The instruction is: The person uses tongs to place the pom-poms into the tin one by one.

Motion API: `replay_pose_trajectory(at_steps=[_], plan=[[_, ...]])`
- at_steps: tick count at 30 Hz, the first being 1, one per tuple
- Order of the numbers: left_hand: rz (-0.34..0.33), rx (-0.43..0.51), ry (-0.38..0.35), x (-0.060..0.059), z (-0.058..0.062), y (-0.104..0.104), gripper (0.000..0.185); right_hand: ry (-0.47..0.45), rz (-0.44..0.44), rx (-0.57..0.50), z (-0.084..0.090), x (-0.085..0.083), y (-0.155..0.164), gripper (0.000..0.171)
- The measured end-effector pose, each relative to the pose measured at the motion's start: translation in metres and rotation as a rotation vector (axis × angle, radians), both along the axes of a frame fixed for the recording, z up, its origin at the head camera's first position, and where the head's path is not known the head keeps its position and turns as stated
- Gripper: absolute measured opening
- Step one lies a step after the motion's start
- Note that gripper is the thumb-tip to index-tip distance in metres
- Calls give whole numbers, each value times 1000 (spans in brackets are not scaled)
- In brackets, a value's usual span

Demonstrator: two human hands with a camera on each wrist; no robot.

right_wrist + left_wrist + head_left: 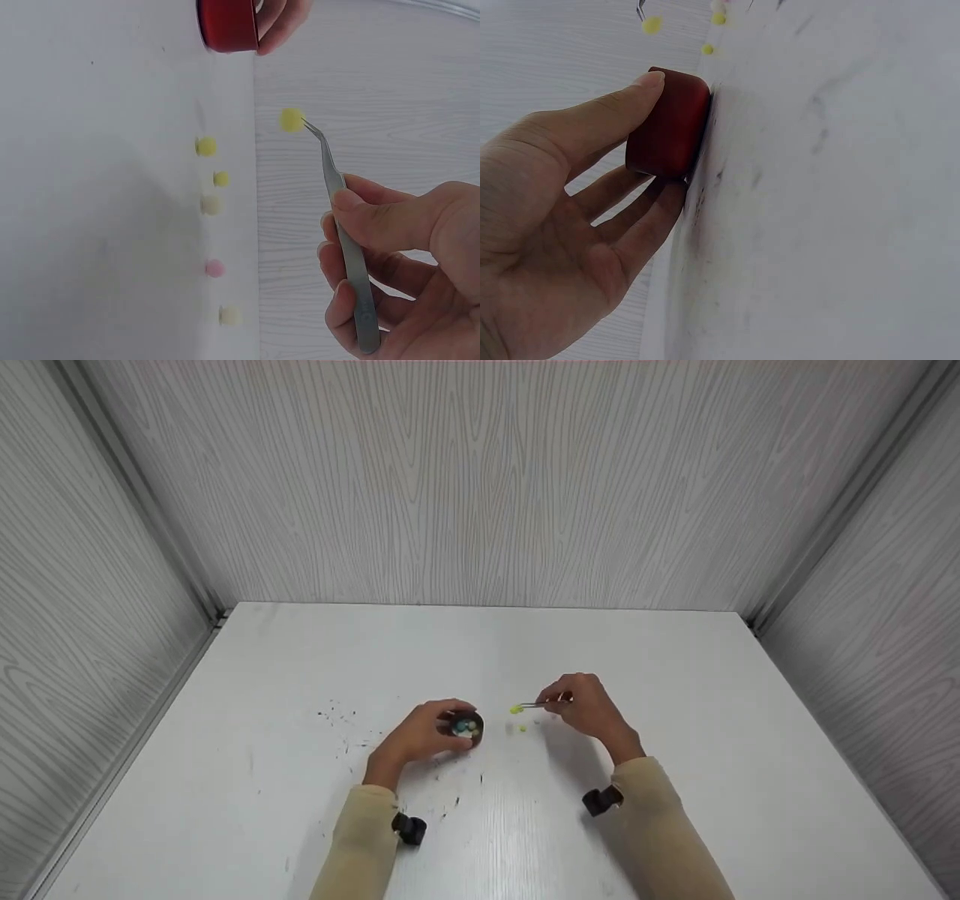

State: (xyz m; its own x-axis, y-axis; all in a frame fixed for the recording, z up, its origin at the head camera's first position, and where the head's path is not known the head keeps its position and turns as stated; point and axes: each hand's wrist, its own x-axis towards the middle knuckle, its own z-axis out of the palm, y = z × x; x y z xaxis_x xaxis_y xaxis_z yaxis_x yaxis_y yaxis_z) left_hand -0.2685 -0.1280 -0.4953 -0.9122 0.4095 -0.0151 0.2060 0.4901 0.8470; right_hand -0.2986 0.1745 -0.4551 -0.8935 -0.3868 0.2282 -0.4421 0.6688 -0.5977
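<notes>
Hands sit low over the white desk (pixel 675 682), near its front middle. The left hand (pixel 416 735) curls round a small round dark red pot (pixel 667 124). Its thumb lies on one side of the pot and its fingers press the other side. The pot stands on the desk, and little blue and pale balls (pixel 465 727) show inside it from the head view.

The right hand (pixel 589 706) is just to the right of the pot, a bit off the desk. Its thumb and fingers pinch thin silver metal tweezers (pixel 346 240). The tweezers point left, toward the pot. Their tips grip one small fluffy yellow ball (pixel 292 120), which hangs in the air between the right hand and the pot.

More small fluffy balls lie on the desk below the tweezers: a yellow one (pixel 205 146), a smaller yellow one (pixel 220 178), a pale one (pixel 211 204), a pink one (pixel 214 268) and another pale one (pixel 230 316). They lie in a loose row, close to each other but not touching.

Both sleeves are pale tan, and a black strap sits on each wrist. Grey wood-look walls (pixel 480 480) stand at the back and both sides of the desk. The hands are well away from all the walls. Wide bare desk lies behind them and to the left and right. Small dark specks (pixel 337 716) dot the desk left of the pot.
</notes>
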Motion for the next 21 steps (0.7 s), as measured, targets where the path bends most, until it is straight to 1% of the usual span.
replay_pose_trajectory(at_steps=[4,9,15,21], plan=[[-5,-4,10,0,-1,0,53,-3,5,-4,1,3,-7,17],[-2,-16,11,0,-1,0,54,1,31,-7,2,6,-17,16],[15,-12,-6,-1,-1,0,55,-2,58,4,4,8,-29,15],[9,-8,5,-2,-1,0,54,1,81,1,3,8,-38,16]])
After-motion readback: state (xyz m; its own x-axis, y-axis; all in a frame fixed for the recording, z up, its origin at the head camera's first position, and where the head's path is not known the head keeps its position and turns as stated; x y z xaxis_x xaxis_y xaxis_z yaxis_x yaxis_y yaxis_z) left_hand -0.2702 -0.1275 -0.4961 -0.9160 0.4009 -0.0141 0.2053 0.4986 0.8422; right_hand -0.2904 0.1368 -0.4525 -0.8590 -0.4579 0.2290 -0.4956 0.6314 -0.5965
